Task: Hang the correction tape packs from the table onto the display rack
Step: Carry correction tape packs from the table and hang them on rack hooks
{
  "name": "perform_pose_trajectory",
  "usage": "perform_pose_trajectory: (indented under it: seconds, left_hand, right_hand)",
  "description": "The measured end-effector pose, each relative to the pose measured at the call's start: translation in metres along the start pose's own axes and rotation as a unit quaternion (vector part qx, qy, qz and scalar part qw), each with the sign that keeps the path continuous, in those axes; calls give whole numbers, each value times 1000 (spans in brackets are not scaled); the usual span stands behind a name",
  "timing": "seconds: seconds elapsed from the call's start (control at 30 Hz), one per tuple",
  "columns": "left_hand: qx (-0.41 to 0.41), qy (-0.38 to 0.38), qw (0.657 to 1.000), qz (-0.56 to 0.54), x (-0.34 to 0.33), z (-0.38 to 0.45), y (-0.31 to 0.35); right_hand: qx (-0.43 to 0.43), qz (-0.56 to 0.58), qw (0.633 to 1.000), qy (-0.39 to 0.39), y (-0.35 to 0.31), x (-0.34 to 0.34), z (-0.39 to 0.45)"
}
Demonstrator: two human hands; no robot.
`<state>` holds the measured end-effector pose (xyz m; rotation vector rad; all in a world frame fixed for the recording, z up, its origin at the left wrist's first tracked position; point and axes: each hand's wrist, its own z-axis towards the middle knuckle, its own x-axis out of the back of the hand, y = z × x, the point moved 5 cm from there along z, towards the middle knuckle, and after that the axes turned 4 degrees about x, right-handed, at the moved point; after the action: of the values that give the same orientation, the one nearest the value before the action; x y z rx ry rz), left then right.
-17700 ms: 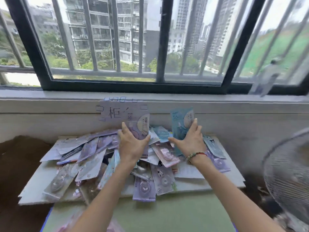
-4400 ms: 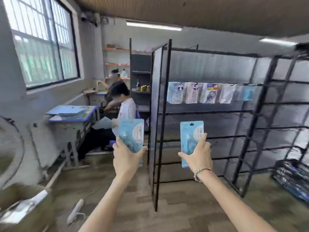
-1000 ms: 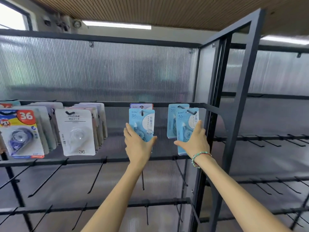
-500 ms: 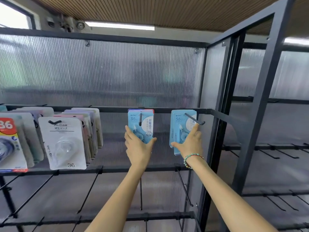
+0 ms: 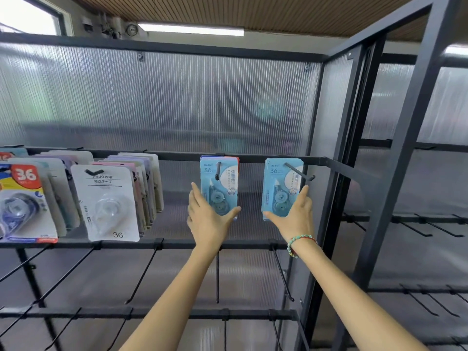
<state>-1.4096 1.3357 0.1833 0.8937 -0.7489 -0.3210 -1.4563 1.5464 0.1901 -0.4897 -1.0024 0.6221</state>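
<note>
- Left hand (image 5: 206, 219) at frame centre grips the lower part of a blue correction tape pack (image 5: 219, 184): thumb spread under its bottom edge, fingers straight up its left side.
- Right hand (image 5: 293, 215), wearing a beaded bracelet (image 5: 300, 243), holds a second blue pack (image 5: 281, 187) the same way.
- Both packs hang on hooks (image 5: 298, 171) of the display rack (image 5: 177, 156).
- Farther left, white pack (image 5: 107, 202) and others fill the same rail.
</note>
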Motion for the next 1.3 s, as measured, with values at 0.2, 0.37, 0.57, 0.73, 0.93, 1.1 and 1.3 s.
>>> perform_pose_trajectory:
  seconds: [0.2, 0.37, 0.57, 0.73, 0.93, 1.1, 1.3]
  left_hand:
    - [-57, -28, 996, 56, 19, -22, -2]
    - [-92, -53, 992, 75, 44, -54, -9]
    - [-87, -61, 987, 124, 86, -98, -42]
    - [-58, -42, 985, 157, 146, -121, -85]
    - [-11, 10, 982, 190, 256, -137, -149]
    - [34, 73, 971, 223, 383, -158, -213]
    - [108, 155, 944, 271, 552, -204, -297]
  right_hand:
    - [60, -51, 996, -38, -8, 9, -30]
    - [99, -45, 989, -103, -22, 12, -64]
    - [150, -23, 978, -145, -45, 2, -113]
    - [186, -4, 964, -193, -81, -28, -167]
    - [255, 16, 935, -244, -170, -72, -241]
    - [317, 46, 902, -291, -275, -116, -324]
    - [402, 84, 849, -333, -410, -168, -450]
